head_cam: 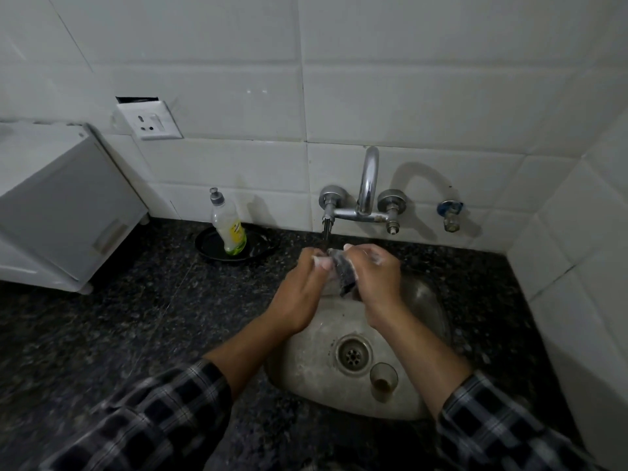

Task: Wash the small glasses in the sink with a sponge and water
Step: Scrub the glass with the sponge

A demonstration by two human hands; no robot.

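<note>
Glass (pixel 383 379) stands upright in the sink (pixel 306 365), just beside the drain (pixel 352 355), on its near right. It is small and clear, and we see a brownish patch at its bottom.

Over the far end of the sink, below the tap (pixel 368 185), we hold both grips close together. Our right grip (pixel 373 277) is closed round a dark sponge (pixel 344 271), with foam on the fingers. Our left grip (pixel 299 294) faces it, its foamy fingertips curled in against the sponge's edge. We cannot tell whether it is closed on the sponge or on something pale hidden between the two.

On the dark speckled table (pixel 102 334), left of the tap, a soap bottle (pixel 229 229) stands on a black dish (pixel 253 251).
</note>
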